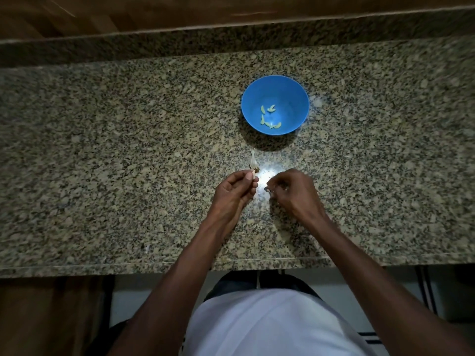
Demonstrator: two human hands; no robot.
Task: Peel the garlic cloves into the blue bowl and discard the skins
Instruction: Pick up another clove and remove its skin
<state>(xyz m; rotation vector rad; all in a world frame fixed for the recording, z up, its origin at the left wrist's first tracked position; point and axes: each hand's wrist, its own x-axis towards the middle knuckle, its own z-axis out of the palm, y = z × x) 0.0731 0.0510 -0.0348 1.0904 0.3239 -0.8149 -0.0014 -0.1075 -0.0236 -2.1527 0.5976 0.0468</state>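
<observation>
Partway through, by the look of it: several peeled cloves (268,116) lie in the blue bowl (275,84), upper centre-right of the frame on the granite tabletop (128,150). Left hand (235,191), just below centre, pinches what appears to be a garlic remnant (254,167) with papery skin trailing up toward the bowl; fingers curled, thumb and fingertips pressed on it. Right hand (293,191), just beside it, knuckles up, fingers curled down over something small and pale at the tips; cannot tell whether clove or skin. Both forearms reach in from the bottom of the frame, hands near but apart. Remaining, judged: finish the piece in hand and clear the skins; one scrap (147,249) lies near the front edge, lower left.
</observation>
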